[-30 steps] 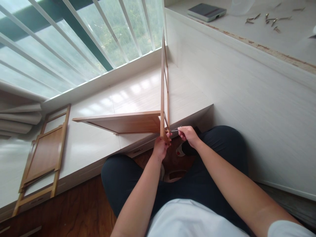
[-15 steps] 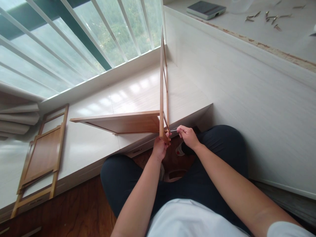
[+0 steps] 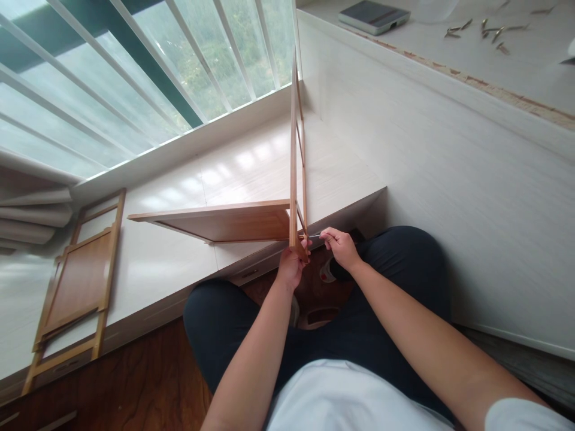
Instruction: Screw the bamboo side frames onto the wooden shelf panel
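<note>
A slim wooden frame (image 3: 293, 173) stands on edge on the white ledge, its near end sticking out past the ledge's front. My left hand (image 3: 291, 268) is closed around that near lower end from below. Against the frame's left side meets a wooden panel (image 3: 233, 224), stretching away to the left. Just right of the joint, my right hand (image 3: 339, 245) pinches a thin metal rod (image 3: 315, 236), which looks like a hex key. Its tip points left into the frame by my left fingertips; the contact itself is too small to make out.
A second wooden frame with a panel (image 3: 81, 281) lies on the ledge (image 3: 162, 263) at left. Several bolts (image 3: 494, 31) and a flat grey device (image 3: 374, 17) rest on the higher counter at right. A barred window (image 3: 179, 60) is behind; my knees flank the work.
My right hand and the metal rod have shifted very slightly left. The frame, the panel and my left hand look nearly unchanged.
</note>
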Tool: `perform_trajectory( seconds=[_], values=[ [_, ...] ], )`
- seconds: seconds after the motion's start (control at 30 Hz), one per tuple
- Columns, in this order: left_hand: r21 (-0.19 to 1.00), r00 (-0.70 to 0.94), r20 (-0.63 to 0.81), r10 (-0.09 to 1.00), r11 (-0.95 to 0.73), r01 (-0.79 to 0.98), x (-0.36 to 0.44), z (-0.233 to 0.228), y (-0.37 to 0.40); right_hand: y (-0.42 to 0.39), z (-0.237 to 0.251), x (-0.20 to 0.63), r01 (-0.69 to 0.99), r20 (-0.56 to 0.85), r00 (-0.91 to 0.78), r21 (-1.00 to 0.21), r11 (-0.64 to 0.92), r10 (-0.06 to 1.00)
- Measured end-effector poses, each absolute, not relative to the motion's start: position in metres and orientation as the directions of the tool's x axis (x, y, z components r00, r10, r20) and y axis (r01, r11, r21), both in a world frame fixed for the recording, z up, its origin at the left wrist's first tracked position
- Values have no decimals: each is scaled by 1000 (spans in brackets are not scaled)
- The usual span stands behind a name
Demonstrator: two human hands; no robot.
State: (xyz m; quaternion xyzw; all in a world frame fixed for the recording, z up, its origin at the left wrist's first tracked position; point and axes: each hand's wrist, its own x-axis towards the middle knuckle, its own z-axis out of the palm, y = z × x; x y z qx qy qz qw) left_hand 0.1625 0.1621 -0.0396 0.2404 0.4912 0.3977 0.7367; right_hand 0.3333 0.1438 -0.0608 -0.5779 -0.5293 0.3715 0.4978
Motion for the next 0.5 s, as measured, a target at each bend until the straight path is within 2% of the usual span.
perform_trajectory(
  seconds=[0.5],
  values=[
    [762,202,-539,818,576,-296,161,-39,164,145,-78,329,119,15,203,-993,-9,979]
  ],
)
